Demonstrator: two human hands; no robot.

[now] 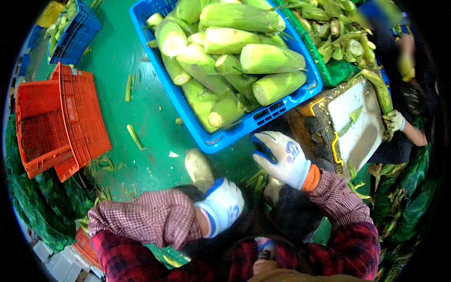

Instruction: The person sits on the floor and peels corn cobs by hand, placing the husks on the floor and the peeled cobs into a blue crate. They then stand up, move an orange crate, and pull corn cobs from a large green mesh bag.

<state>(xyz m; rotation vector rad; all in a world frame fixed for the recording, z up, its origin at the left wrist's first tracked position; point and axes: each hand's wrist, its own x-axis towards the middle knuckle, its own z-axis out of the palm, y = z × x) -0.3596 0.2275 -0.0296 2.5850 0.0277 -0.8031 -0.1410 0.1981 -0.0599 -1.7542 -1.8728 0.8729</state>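
Note:
Straight ahead of me a blue plastic crate (206, 142) is heaped with corn cobs in green husks (273, 58), their cut stem ends showing. My right hand (283, 157), in a white and blue work glove, hovers just below the crate's near edge. Its thumb and fingers are apart with nothing between them. Close to my lap, my left hand (223, 208) wears a matching glove and is bent inward. Its fingertips are hidden, so whether it holds anything does not show. A shoe (198, 165) rests on the floor past my left hand.
Red plastic crates (82, 120) stand at left, with a blue crate (75, 33) behind. Husk scraps (134, 136) litter the green floor (119, 172). At right, a co-worker's gloved hand (395, 120) holds corn beside a white board (356, 123); a green container (306, 46) bears husks.

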